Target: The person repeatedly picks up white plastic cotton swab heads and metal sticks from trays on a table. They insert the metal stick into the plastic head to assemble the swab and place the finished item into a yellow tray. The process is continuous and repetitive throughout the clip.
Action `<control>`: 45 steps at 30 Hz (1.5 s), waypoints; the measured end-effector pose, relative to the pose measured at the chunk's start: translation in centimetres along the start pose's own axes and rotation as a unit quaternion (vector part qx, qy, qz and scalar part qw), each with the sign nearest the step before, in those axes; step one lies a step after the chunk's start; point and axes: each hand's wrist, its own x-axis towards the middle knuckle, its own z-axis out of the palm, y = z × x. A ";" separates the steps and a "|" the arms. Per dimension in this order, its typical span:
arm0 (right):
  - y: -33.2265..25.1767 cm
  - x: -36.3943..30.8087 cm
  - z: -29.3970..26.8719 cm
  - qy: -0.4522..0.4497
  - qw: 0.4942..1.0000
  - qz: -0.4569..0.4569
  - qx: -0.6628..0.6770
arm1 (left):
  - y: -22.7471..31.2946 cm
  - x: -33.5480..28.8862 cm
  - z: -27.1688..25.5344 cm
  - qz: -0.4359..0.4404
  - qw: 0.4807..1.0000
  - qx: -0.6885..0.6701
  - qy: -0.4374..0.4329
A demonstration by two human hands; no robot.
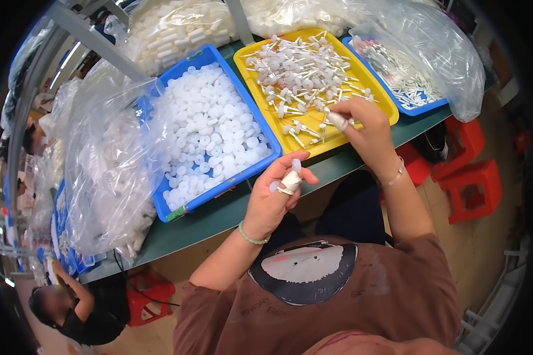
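My left hand [278, 192] is in front of the trays, its thumb wrapped in white tape. A translucent white plastic disc [296, 165] is pinched at its fingertips, and another disc [274, 186] shows beside the thumb. Over the front right of a yellow tray [368, 122] is my right hand [366, 127], also with a white-wrapped digit. Its fingertips are pressed together; what they hold, if anything, is too small to make out. Thin white sticks with translucent discs on them [302, 68] lie heaped in that tray. To its left, a blue tray [256, 163] holds many loose discs.
Another blue tray [423, 109] with small white sticks stands at right, partly under a clear plastic bag [450, 65]. Bags of white parts [177, 29] line the back. Red stools [474, 189] stand right of the green table [201, 228]. Another person [83, 307] sits at lower left.
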 end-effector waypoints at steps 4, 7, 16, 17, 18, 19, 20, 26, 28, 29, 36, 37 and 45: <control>-4.5 -3.1 -1.5 -0.016 0.997 0.001 0.075 | 0.9 0.0 0.3 -0.033 0.996 -0.080 0.011; -5.7 -4.9 -0.7 0.026 0.996 -0.035 0.074 | 0.8 0.1 -0.3 -0.030 0.992 -0.123 -0.004; -5.6 -5.1 0.5 0.066 0.994 -0.077 0.050 | 0.9 -0.1 -0.3 -0.033 0.987 -0.155 -0.003; -5.5 -5.3 0.6 0.063 0.994 -0.077 0.042 | 0.9 -0.2 -0.2 -0.036 0.988 -0.153 0.002; -5.3 -5.6 0.6 0.060 0.995 -0.077 0.035 | 1.0 -0.2 -0.2 -0.039 0.988 -0.151 0.007; -5.2 -5.7 0.6 0.057 0.995 -0.077 0.027 | 1.0 -0.2 -0.1 -0.041 0.988 -0.149 0.011; -5.3 -5.7 0.6 0.059 0.995 -0.076 0.027 | 1.0 -0.2 -0.1 -0.039 0.988 -0.147 0.011; -5.3 -5.5 0.3 0.049 0.995 -0.084 0.020 | 0.8 -0.3 -0.3 -0.037 0.991 -0.132 -0.004; -5.4 -5.5 0.3 0.047 0.995 -0.093 -0.003 | 0.5 -0.4 -0.4 -0.038 0.991 -0.129 -0.003; -5.5 -5.4 0.2 0.040 0.995 -0.094 -0.003 | 0.5 -0.4 -0.3 -0.039 0.993 -0.108 -0.001; -6.5 -4.8 0.7 -0.029 0.996 -0.038 0.075 | 0.4 -0.4 0.0 -0.037 0.999 -0.034 0.004; -6.7 -4.7 0.7 -0.040 0.995 -0.026 0.082 | 0.3 -0.3 0.0 -0.032 0.999 -0.034 0.007; -6.6 -5.7 2.0 -0.051 0.983 0.054 0.171 | 0.1 -0.2 0.1 -0.034 0.997 -0.053 0.046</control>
